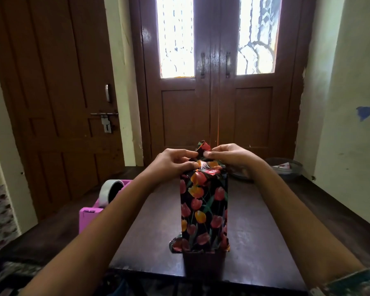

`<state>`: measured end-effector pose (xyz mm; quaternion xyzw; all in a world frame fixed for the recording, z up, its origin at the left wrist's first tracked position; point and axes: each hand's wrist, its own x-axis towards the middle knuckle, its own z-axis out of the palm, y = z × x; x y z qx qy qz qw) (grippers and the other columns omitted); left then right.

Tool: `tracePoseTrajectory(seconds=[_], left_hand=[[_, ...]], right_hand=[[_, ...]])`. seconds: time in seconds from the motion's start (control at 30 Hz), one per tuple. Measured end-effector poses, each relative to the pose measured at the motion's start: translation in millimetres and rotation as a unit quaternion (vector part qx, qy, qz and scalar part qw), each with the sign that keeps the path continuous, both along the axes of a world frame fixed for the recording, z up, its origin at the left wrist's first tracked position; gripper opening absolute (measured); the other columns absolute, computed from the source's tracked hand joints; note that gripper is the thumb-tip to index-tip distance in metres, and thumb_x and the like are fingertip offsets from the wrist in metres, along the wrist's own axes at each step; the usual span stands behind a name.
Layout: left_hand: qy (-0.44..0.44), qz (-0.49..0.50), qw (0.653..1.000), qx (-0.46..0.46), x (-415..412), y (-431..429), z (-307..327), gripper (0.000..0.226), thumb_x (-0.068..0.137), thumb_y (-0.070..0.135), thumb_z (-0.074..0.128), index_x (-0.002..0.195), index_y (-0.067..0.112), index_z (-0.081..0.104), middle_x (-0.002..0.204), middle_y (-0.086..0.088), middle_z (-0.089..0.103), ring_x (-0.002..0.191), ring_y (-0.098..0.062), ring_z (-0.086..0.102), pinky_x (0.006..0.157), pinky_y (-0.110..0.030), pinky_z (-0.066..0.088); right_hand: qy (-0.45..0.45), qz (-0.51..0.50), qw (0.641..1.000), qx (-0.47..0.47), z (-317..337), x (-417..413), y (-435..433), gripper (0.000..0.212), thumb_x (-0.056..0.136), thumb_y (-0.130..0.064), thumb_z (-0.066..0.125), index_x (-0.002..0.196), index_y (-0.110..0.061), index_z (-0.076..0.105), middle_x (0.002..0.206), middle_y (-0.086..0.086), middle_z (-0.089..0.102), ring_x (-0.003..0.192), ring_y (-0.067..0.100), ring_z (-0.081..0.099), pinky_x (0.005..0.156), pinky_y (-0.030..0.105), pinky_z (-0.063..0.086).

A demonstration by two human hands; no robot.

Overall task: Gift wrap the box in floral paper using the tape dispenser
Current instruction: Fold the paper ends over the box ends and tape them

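- Box (203, 210), tall, wrapped in glossy black floral paper with red and orange tulips: stands upright at the middle of the dark wooden table (265, 221). Its footing is narrow, so a sideways pull at the top could tip it.
- Pink plastic tape dispenser (103, 201) with a clear roll: on my left, apart from the box. Reaching for it frees one hand, and the fold may spring open.
- Left hand (173, 162) and right hand (229, 155): both pinch the paper at the top end.
- Upstanding paper flap (203, 146): creased; hard tugging could tear it.
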<state>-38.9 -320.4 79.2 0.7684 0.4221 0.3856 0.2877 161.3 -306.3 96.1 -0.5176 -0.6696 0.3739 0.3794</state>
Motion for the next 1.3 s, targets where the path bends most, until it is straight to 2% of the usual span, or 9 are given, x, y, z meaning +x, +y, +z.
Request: tracePoseTrajectory(seconds=[0.27,0.4,0.5,0.6,0.67,0.77,0.9,1.2,1.3], left_hand=[[0.017,-0.014,1.0,0.003,-2.0,-0.4,2.6,0.033,0.091,0.023,0.058,0.123,0.029,0.06,0.113,0.001,0.066,0.103,-0.01,0.062,0.086,-0.03,0.055],[0.045,-0.01,0.998,0.032,-1.1,-5.5,1.5,0.021,0.095,0.02,0.052,0.105,0.025,0.069,0.104,0.001,0.067,0.098,-0.014,0.063,0.08,-0.025,0.055],[0.03,-0.014,0.999,0.003,-5.2,-5.5,-3.1,0.024,0.097,0.024,0.044,0.103,0.027,0.068,0.108,0.0,0.067,0.1,-0.014,0.062,0.084,-0.024,0.051],[0.015,-0.028,0.999,-0.017,-9.9,-6.7,-8.3,0.04,0.091,0.042,0.039,0.114,0.024,0.065,0.124,0.003,0.06,0.111,-0.012,0.056,0.096,-0.028,0.047],[0.0,-0.03,0.999,-0.032,-10.3,-8.3,-10.2,0.042,0.096,0.047,0.037,0.111,0.022,0.067,0.117,0.002,0.064,0.108,-0.012,0.058,0.093,-0.027,0.047],[-0.045,-0.01,0.998,-0.045,-5.3,-8.7,-4.8,0.025,0.091,0.038,0.05,0.091,0.024,0.071,0.082,0.007,0.071,0.082,-0.008,0.066,0.066,-0.015,0.05],[-0.057,0.013,0.997,-0.057,0.4,-3.8,2.9,0.009,0.08,0.02,0.071,0.089,0.016,0.072,0.073,0.004,0.069,0.064,-0.003,0.066,0.056,-0.012,0.05],[0.005,0.027,0.996,-0.08,-3.2,-4.0,5.4,0.027,0.09,0.028,0.059,0.114,0.018,0.066,0.091,0.008,0.066,0.081,-0.003,0.063,0.058,-0.008,0.048],[-0.126,0.046,0.983,-0.126,-13.7,-6.9,-2.4,0.023,0.094,0.023,0.053,0.112,0.018,0.066,0.103,0.0,0.068,0.092,-0.011,0.065,0.068,-0.018,0.055]], right_hand=[[-0.029,-0.044,0.998,0.029,-6.2,-12.6,8.3,0.033,0.078,-0.023,0.072,0.106,-0.01,0.06,0.104,0.006,0.06,0.096,0.017,0.057,0.087,0.032,0.048],[-0.023,-0.047,0.999,0.012,-8.3,-9.6,8.8,0.036,0.078,-0.026,0.073,0.108,-0.011,0.061,0.106,0.007,0.062,0.103,0.021,0.058,0.093,0.035,0.047],[-0.002,-0.064,0.997,0.052,-11.8,-8.7,2.2,0.027,0.084,-0.033,0.066,0.103,-0.014,0.062,0.099,0.002,0.064,0.098,0.017,0.059,0.086,0.031,0.048],[-0.006,-0.083,0.975,0.206,-14.0,-9.2,-13.8,0.018,0.088,-0.029,0.061,0.102,-0.017,0.065,0.092,-0.005,0.065,0.088,0.008,0.062,0.075,0.021,0.049],[-0.055,-0.047,0.956,0.284,-13.2,-11.9,-26.2,0.015,0.084,-0.027,0.066,0.096,-0.018,0.069,0.089,-0.01,0.066,0.081,0.0,0.062,0.069,0.012,0.048],[-0.146,-0.007,0.952,0.268,-11.3,-15.5,-37.2,0.026,0.079,-0.031,0.07,0.101,-0.018,0.07,0.089,-0.011,0.065,0.083,0.0,0.061,0.068,0.008,0.045],[-0.161,0.03,0.959,0.23,-5.4,-11.0,-44.4,0.033,0.083,-0.027,0.068,0.114,-0.018,0.063,0.1,-0.01,0.059,0.095,0.005,0.056,0.084,0.016,0.048],[-0.219,0.068,0.951,0.207,-16.3,-10.8,-42.0,0.046,0.086,-0.039,0.06,0.13,-0.028,0.053,0.13,-0.002,0.057,0.114,0.013,0.054,0.095,0.029,0.049],[-0.236,0.062,0.949,0.198,-20.2,-13.6,-40.6,0.047,0.087,-0.042,0.058,0.132,-0.03,0.05,0.138,-0.002,0.05,0.121,0.017,0.05,0.099,0.033,0.046]])
